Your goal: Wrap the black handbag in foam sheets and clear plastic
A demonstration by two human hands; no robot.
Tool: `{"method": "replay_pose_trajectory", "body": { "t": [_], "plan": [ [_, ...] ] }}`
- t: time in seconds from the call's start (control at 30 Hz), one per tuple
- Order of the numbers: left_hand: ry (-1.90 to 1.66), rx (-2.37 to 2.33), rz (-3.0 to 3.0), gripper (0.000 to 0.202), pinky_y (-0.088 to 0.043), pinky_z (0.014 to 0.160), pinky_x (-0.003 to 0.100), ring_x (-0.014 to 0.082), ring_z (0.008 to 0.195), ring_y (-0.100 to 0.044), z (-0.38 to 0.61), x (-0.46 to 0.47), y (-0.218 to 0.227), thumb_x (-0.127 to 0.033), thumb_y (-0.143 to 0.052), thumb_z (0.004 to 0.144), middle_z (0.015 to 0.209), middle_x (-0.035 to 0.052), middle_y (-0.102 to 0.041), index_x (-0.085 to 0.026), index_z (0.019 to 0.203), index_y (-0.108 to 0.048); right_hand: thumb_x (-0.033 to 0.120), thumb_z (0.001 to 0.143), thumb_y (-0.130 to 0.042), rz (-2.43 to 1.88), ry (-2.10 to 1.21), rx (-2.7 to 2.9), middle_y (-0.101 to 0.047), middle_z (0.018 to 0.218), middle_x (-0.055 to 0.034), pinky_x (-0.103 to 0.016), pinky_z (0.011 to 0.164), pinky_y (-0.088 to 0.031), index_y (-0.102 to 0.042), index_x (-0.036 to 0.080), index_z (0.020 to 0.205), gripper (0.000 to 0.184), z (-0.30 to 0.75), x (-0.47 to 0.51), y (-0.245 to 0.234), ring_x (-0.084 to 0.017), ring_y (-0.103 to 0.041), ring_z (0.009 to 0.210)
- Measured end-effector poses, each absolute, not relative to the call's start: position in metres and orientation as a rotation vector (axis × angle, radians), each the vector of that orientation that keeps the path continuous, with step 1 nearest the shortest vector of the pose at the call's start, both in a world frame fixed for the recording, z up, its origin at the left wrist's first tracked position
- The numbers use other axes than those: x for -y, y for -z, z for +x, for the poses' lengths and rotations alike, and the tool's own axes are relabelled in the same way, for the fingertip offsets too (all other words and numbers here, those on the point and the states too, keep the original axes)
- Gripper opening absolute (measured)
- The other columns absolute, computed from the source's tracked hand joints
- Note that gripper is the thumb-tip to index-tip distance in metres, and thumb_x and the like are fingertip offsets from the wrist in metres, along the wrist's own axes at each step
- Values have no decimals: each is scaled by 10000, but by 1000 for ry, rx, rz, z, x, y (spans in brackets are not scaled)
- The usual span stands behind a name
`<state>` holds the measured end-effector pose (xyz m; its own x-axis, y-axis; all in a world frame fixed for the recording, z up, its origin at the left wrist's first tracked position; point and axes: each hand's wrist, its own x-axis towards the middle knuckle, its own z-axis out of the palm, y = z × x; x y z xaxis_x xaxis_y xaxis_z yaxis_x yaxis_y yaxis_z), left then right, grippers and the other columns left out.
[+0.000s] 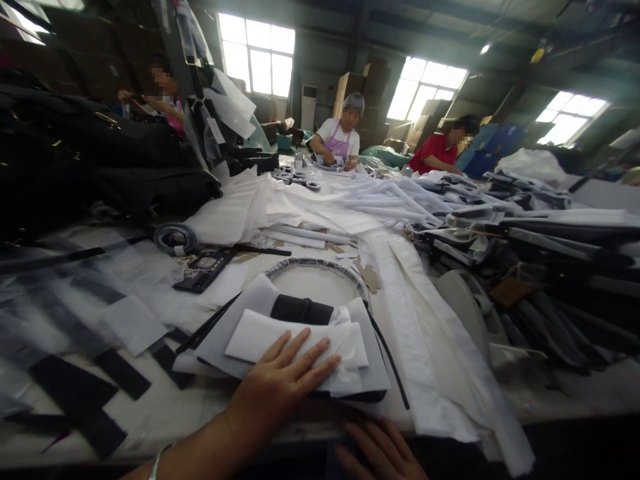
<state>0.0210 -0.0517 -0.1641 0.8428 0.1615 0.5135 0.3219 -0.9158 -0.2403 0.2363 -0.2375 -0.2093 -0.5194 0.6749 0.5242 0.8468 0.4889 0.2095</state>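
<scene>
My left hand [285, 380] lies flat with fingers spread on a sheet of white wrapping paper [265, 337]. The paper covers a dark bag [303, 310] near the table's front edge. A curved handle [320, 267] arcs above the bag, and a thin black strap [387, 360] trails off to the right. My right hand [380, 450] rests at the table's front edge below the bag, fingers stretched out and holding nothing.
White paper strips [410, 313] and sheets cover the table. Black bags [100, 160] pile at the left, and flat dark pieces [550, 247] stack at the right. Black strips [75, 393] lie at the front left. Three people [340, 137] work at the far end.
</scene>
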Motion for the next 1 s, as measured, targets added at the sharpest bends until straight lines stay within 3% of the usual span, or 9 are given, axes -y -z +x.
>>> {"method": "replay_pose_trajectory", "body": {
  "t": [0.1, 0.27, 0.4, 0.53, 0.67, 0.77, 0.87, 1.0],
  "plan": [
    [658, 354, -2740, 423, -470, 1040, 433, 249, 1306, -539, 20, 52, 162, -312, -295, 1065, 1492, -70, -503, -339, 1463, -436, 232, 1064, -333, -1256, 654, 2355, -764, 1127, -21, -374, 1180, -337, -687, 228, 1218, 386, 230, 236, 211, -141, -699, 1047],
    [566, 355, -2789, 459, -446, 1077, 452, 264, 1355, -493, 19, 54, 162, -241, -419, 1038, 1507, -13, -492, -326, 1489, -391, 135, 1030, -391, -1141, 617, 2216, -796, 990, 28, -289, 1159, -369, -748, 207, 968, 369, 219, 232, 175, -99, -740, 896],
    [499, 356, -2805, 513, -479, 1047, 486, 295, 1330, -521, 20, 56, 160, -199, -511, 998, 1501, -6, -496, -307, 1487, -398, 113, 1003, -443, -1205, 792, 2070, -764, 1115, -5, -386, 1228, -253, -736, 198, 957, 308, 213, 226, 153, -162, -688, 1118],
    [493, 359, -2810, 521, -456, 1073, 488, 290, 1361, -486, 19, 58, 158, -207, -527, 994, 1511, 10, -485, -299, 1489, -393, 81, 982, -443, -1334, 742, 2083, -674, 1296, -100, -427, 1188, -339, -712, 153, 916, 286, 213, 218, 155, -245, -526, 1323],
    [472, 262, -2815, 503, -362, 1142, 501, 280, 1442, -364, 18, 55, 158, -153, -470, 1006, 1548, 37, -433, -242, 1494, -383, 53, 974, -433, -1322, 709, 2078, -705, 1250, -75, -386, 1125, -443, -709, 150, 961, 293, 216, 215, 170, -209, -582, 1270],
    [424, 159, -2889, 526, -208, 1212, 515, 240, 1485, -273, 17, 53, 150, -101, -414, 1001, 1575, 48, -389, -197, 1511, -334, 56, 976, -427, -1320, 715, 2061, -711, 1238, -78, -389, 1093, -479, -709, 149, 968, 298, 217, 215, 176, -207, -605, 1243],
    [289, 85, -3043, 623, -97, 1236, 507, 236, 1488, -268, 18, 55, 135, -184, -495, 958, 1590, 108, -351, -137, 1534, -261, 60, 979, -418, -1299, 722, 2051, -720, 1220, -77, -379, 1083, -485, -710, 149, 955, 307, 217, 216, 177, -202, -621, 1222],
    [168, 118, -3155, 739, -173, 1215, 531, 320, 1467, -305, 21, 62, 123, -404, -605, 896, 1571, 188, -361, -76, 1495, -321, 44, 963, -411, -1290, 691, 2032, -731, 1195, -91, -375, 1075, -493, -707, 146, 947, 313, 215, 218, 179, -204, -620, 1221]
  ]
}}
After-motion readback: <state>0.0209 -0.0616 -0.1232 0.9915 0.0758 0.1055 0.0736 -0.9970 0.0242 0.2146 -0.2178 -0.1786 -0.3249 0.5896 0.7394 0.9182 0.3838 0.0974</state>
